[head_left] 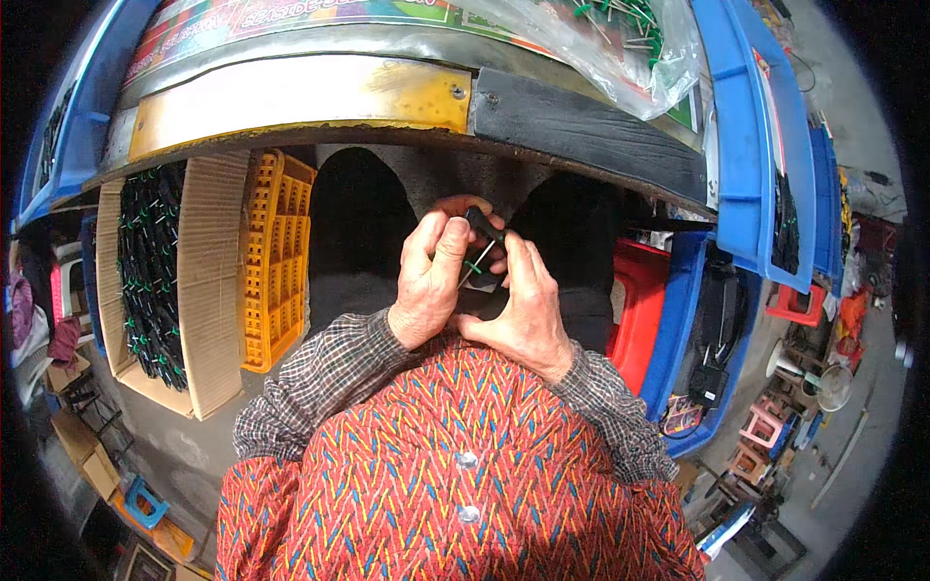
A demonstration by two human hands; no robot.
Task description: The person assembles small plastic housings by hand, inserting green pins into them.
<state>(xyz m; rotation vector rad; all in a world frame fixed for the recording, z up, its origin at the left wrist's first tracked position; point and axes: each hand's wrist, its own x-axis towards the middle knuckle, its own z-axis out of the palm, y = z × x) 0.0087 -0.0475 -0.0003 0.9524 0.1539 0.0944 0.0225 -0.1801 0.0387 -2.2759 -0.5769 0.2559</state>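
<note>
In front of my body, over my lap, my left hand (428, 276) and my right hand (533, 315) meet around a small black piece (482, 225). A thin metal rod with a green tab (473, 267) slants down from it between the hands. Thumb and curled fingers of the left hand grip one side. Fingers of the right hand press against the other side, its thumb stretched out lower down. The fingers partly hide the piece, so its exact kind does not show.
A worktable edge (581, 121) runs ahead, bearing a clear plastic bag (668, 68) of green-tabbed metal rods. At left stand a cardboard box (218, 281) of black and green parts and a yellow crate (276, 261). Right are a red stool (639, 300) and blue bins (741, 165).
</note>
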